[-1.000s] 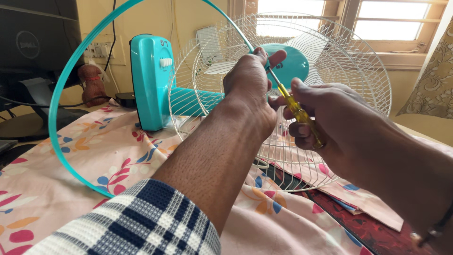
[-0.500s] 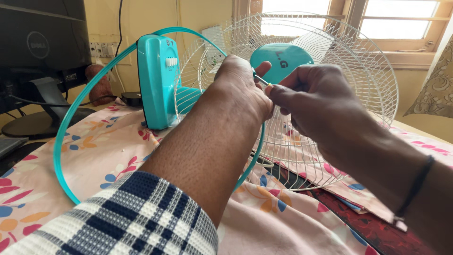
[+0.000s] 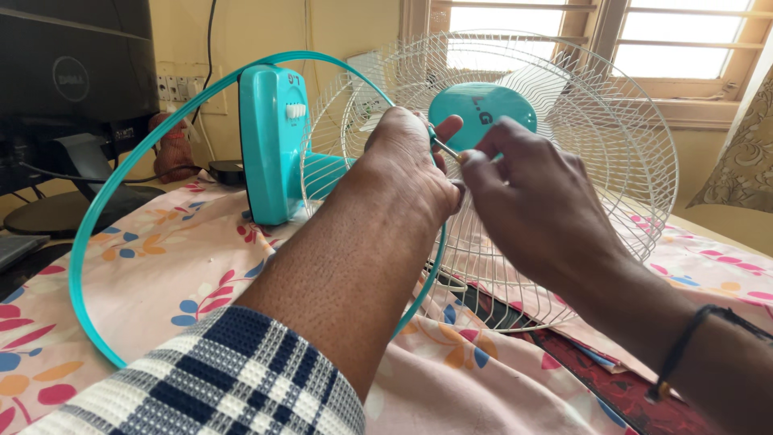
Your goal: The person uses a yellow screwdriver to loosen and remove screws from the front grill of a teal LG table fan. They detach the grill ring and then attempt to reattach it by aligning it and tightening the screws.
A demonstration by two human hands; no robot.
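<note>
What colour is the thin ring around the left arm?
The ring is teal, seen best in the head view.

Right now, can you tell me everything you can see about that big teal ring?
The teal ring is a thin, smooth hoop that looks like plastic. It is loose, not clipped onto the white wire fan guard. It leans tilted, its low edge resting on the flowered cloth, its top arching over the teal fan body. The left forearm passes through it, and the left hand hides where it ends.

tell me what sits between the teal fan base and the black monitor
In the head view, the teal ring arcs between the fan base and monitor, with a small brown figure behind it.
</note>
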